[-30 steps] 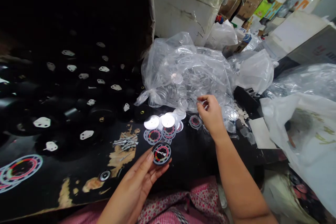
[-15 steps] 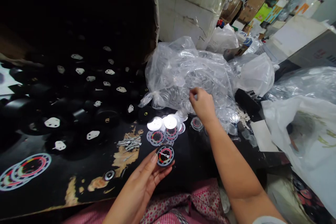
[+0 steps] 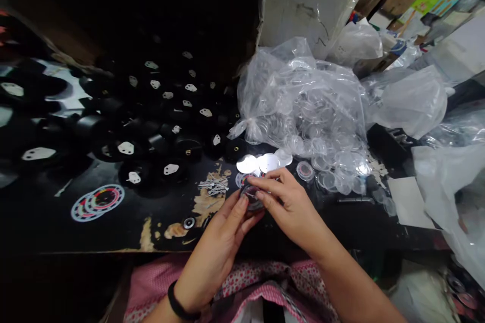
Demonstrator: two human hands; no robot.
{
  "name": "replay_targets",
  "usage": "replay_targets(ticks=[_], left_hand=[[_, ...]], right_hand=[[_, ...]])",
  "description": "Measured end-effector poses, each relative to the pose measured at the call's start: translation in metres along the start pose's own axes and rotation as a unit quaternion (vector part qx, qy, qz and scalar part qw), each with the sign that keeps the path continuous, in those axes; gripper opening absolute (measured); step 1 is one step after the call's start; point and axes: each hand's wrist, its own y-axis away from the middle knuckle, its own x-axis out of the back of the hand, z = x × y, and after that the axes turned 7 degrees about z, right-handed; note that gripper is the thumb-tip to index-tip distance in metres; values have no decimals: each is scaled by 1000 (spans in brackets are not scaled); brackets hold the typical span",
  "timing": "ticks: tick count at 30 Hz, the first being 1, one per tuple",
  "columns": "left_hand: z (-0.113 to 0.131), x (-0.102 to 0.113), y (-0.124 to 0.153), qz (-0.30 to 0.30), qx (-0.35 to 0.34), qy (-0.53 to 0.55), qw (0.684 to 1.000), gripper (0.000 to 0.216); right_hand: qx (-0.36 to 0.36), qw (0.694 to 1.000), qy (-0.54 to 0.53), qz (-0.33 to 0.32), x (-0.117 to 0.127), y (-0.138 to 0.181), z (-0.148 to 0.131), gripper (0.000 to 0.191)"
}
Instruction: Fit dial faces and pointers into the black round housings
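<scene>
My left hand (image 3: 227, 232) is closed round a small round dial gauge (image 3: 251, 203) above the table's front part. My right hand (image 3: 290, 204) pinches a clear round plastic cover (image 3: 254, 193) against the gauge's face; fingers partly hide both. Just behind the hands lie round printed dial faces (image 3: 239, 179), with white discs (image 3: 247, 163) next to them. To the left is a heap of small white pointers (image 3: 214, 185). A clear plastic bag (image 3: 299, 86) spills many clear round covers (image 3: 335, 161) onto the table.
Black round housings (image 3: 140, 171) with white plates crowd the left side, before a large open box. Bigger dial faces (image 3: 104, 198) lie at front left. A small ring part (image 3: 188, 222) sits near the edge. White card (image 3: 409, 202) and plastic bags stand right.
My right hand has come from the bag of clear covers to the gauge in my left hand, bringing a clear cover onto it. The view has shifted left.
</scene>
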Motion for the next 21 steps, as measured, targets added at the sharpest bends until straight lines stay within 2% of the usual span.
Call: replay_targets(ticks=[5,10,14,17,21], left_hand=[[-7,4,-3,-12,-50,-88,995,41],[-7,-2,2,-18,-120,-215,969,41],[-5,-6,3,9,-157,-233,960,35],[2,-2,2,11,-125,-192,973,32],[19,8,5,36,-37,-53,997,26]], right_hand=[[33,994,104,3,13,-7,-1,28],[62,961,254,88,3,-12,-12,53],[101,957,231,141,-8,-18,-7,54],[80,981,150,98,1,-20,0,55],[44,997,46,-41,18,-9,4,45]])
